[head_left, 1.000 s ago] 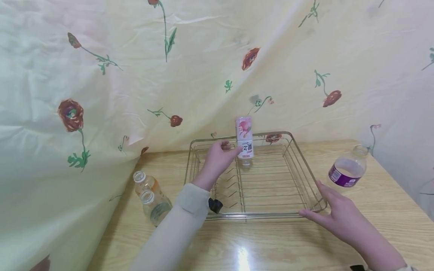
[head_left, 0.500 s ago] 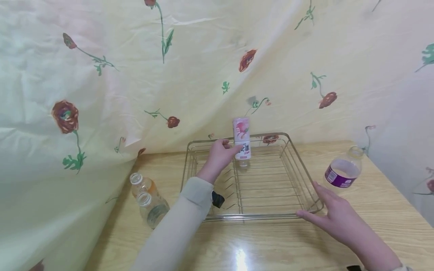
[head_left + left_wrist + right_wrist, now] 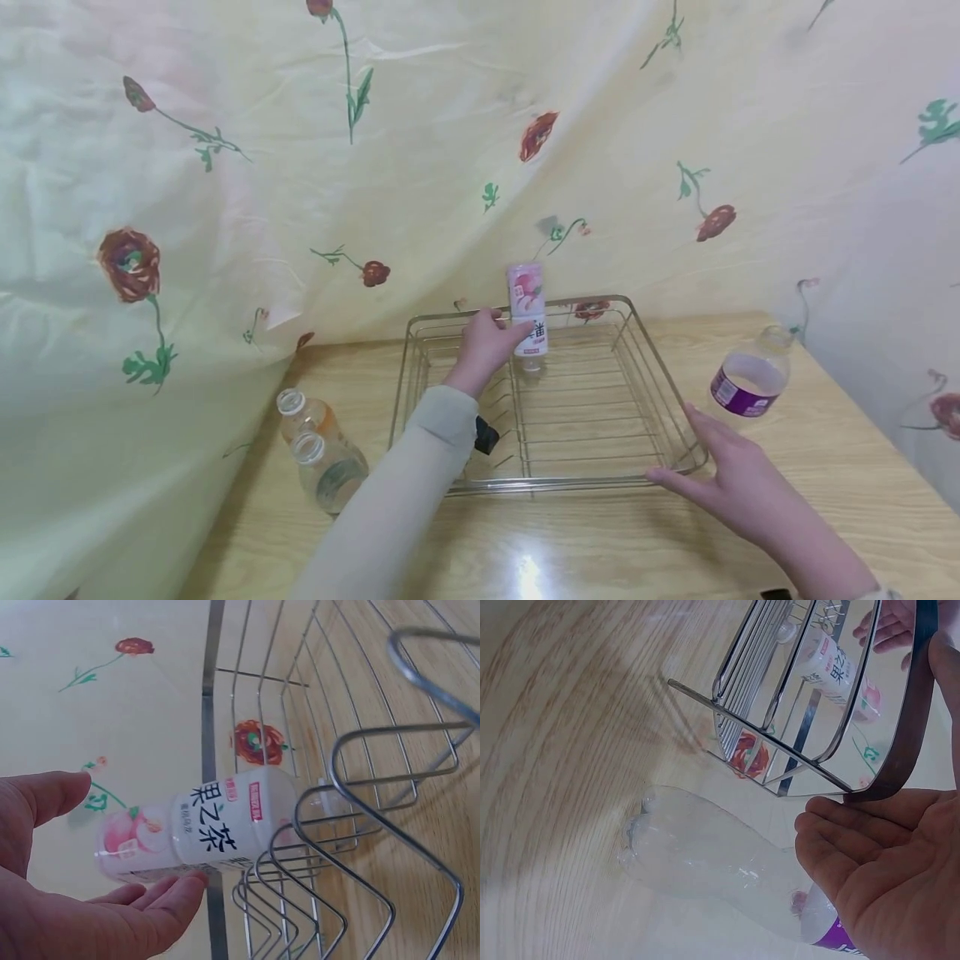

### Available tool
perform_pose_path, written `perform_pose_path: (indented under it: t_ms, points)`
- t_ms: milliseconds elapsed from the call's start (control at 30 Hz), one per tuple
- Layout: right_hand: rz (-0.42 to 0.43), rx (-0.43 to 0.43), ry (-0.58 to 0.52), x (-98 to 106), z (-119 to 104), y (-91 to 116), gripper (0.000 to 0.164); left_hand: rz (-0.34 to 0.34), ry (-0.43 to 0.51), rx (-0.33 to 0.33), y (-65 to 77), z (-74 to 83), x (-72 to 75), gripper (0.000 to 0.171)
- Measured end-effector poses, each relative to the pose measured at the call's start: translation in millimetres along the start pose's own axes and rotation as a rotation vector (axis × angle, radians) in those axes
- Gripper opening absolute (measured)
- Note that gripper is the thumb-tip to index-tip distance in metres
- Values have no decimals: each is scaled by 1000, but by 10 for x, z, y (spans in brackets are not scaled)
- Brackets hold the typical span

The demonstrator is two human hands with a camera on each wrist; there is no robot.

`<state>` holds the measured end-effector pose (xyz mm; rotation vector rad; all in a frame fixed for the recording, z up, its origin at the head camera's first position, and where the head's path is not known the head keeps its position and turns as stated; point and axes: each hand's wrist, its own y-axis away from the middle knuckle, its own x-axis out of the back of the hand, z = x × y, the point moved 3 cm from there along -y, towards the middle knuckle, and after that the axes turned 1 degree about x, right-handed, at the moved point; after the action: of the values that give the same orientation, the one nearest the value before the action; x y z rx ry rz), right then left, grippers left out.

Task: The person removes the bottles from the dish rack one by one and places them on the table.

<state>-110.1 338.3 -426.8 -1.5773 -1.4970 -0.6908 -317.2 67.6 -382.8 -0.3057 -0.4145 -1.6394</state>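
A bottle with a pink-and-white peach label (image 3: 527, 304) stands upside down inside the wire dish rack (image 3: 566, 482), near its back, neck pointing down. My left hand (image 3: 486, 346) reaches over the rack beside it. In the left wrist view the fingertips (image 3: 184, 892) lie right at the label's lower side, while the thumb is spread apart from the bottle. My right hand (image 3: 742, 479) rests at the rack's front right corner, thumb at the front rail and fingers extended along the side. The right wrist view shows its fingers (image 3: 855, 840) relaxed just outside the rim.
A clear bottle with a purple label (image 3: 742, 392) stands right of the rack, close to my right hand. Two uncapped bottles, one orange-tinted (image 3: 306, 414) and one clear (image 3: 330, 475), stand on the left by my forearm. Flowered cloth (image 3: 420, 167) hangs behind the wooden table (image 3: 600, 550).
The whole scene shifts slightly left and down in the head view. Both hands keep their places by the peach bottle and the rack corner.
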Motion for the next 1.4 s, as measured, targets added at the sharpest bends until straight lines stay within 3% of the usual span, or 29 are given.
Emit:
perform_pose_path:
  t_ms: [267,600,833,1033,1400]
  points:
    - [5,10,-5,4,24,-9,111,-22,-37,3,-42,-17,-57,69]
    - [15,17,-13,18,30,-8,110,-44,11,12,-106,23,-176,75]
    - [6,13,-28,17,14,10,110,-14,-25,38,-174,-16,-242,63]
    - [-3,2,-30,8,21,8,111,-26,-21,9,-210,-10,-269,47]
    - [11,4,-37,4,16,2,110,-10,-58,10,-298,0,-366,44]
